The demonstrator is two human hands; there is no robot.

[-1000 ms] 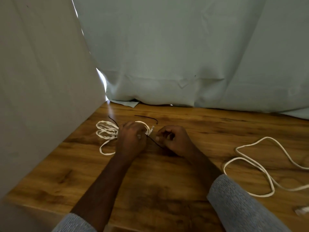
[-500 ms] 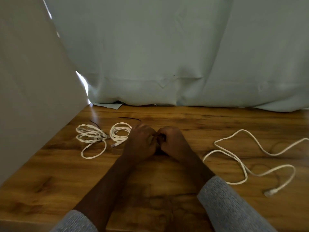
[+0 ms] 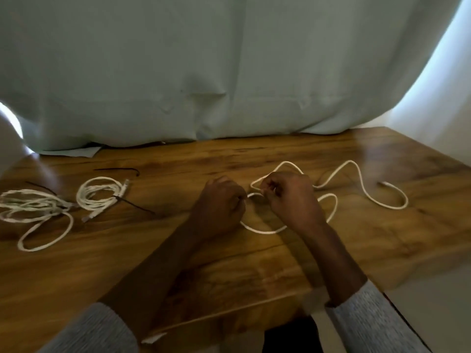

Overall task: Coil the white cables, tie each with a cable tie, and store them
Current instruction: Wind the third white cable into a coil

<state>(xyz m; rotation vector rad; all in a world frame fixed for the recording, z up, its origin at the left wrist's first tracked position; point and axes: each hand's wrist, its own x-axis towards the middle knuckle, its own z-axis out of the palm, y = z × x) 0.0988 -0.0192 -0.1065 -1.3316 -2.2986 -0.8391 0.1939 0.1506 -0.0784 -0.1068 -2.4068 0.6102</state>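
We see both hands curled over the loose white cable (image 3: 367, 197) near the middle of the table (image 3: 254, 263). Our right hand (image 3: 290, 200) pinches the cable in a closed grip at the fingertips; our left hand (image 3: 221, 205) is curled beside it, and the cable seems to run into its grip, though we cannot tell for sure. The rest of this cable snakes off to the right. On the left lies a coiled cable (image 3: 99, 193) bound with a black tie (image 3: 132, 203), just beside a second bundle (image 3: 33, 207). A spare tie (image 3: 117, 170) lies behind them, near the curtain (image 3: 229, 67)
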